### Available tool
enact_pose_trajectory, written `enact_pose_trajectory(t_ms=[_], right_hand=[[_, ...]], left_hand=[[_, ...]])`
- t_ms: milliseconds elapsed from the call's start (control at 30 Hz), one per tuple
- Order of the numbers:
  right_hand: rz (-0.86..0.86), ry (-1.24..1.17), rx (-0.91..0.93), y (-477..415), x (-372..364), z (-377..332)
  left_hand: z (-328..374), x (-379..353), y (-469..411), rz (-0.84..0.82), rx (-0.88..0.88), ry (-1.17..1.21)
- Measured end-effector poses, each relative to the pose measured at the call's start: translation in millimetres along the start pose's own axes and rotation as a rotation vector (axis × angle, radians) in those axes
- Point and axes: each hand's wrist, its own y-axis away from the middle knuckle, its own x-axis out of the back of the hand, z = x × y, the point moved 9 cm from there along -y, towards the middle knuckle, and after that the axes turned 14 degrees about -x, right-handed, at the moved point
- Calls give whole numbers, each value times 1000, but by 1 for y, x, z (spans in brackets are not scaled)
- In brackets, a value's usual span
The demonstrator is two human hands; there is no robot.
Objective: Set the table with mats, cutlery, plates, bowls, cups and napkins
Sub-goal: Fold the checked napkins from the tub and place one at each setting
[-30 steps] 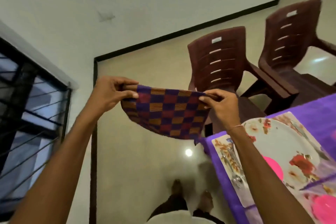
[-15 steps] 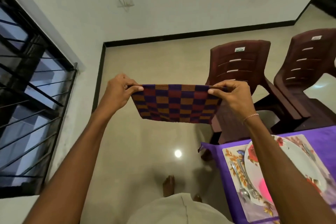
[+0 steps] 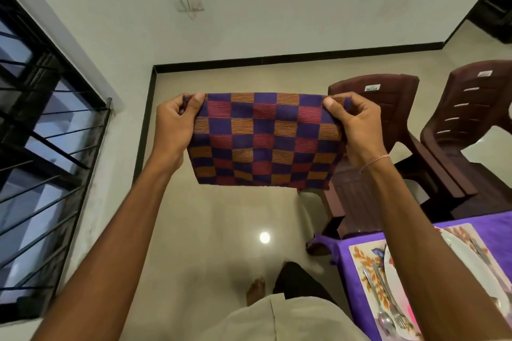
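Observation:
A folded checked napkin (image 3: pixel 263 141), purple with red and orange squares, hangs in the air over the floor in front of me. My left hand (image 3: pixel 173 126) pinches its top left corner and my right hand (image 3: pixel 357 130) pinches its top right corner, stretching the top edge flat. At the lower right, the table corner with a purple cloth (image 3: pixel 360 271) carries a floral mat (image 3: pixel 363 257), a white plate (image 3: pixel 454 252), and a spoon (image 3: pixel 383 318) and fork (image 3: pixel 397 318) left of the plate. My right forearm hides much of the plate.
Two dark brown plastic chairs (image 3: pixel 388 108) stand at the right beside the table. A barred window (image 3: pixel 41 147) fills the left side. Glossy floor (image 3: pixel 221 230) lies below the napkin, and my feet (image 3: pixel 256 289) show near the bottom.
The view has swung down and left, so less of the table shows. My hands have spread the napkin wider and flatter, and it now hangs squarely facing me.

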Motion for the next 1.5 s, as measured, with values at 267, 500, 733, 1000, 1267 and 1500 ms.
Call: enact_pose_trajectory(t_ms=[267,500,733,1000,1267,1500], right_hand=[[160,144,-6,-76,-23,21],[240,140,163,-114,-51,0],[65,162,61,-164,-93,5],[-76,73,-70,-194,-121,21],[-256,89,-68,-227,-126,13],[-198,174,-130,-270,-113,13]], left_hand=[[-30,-27,-50,55,-24,-301],[-28,-87,-92,125,42,-228],[-49,-158,-124,58,82,-156],[-73,-213,-151,-168,182,199],[-89,-210,-204,-228,209,250],[-71,-159,-257,-171,171,315]])
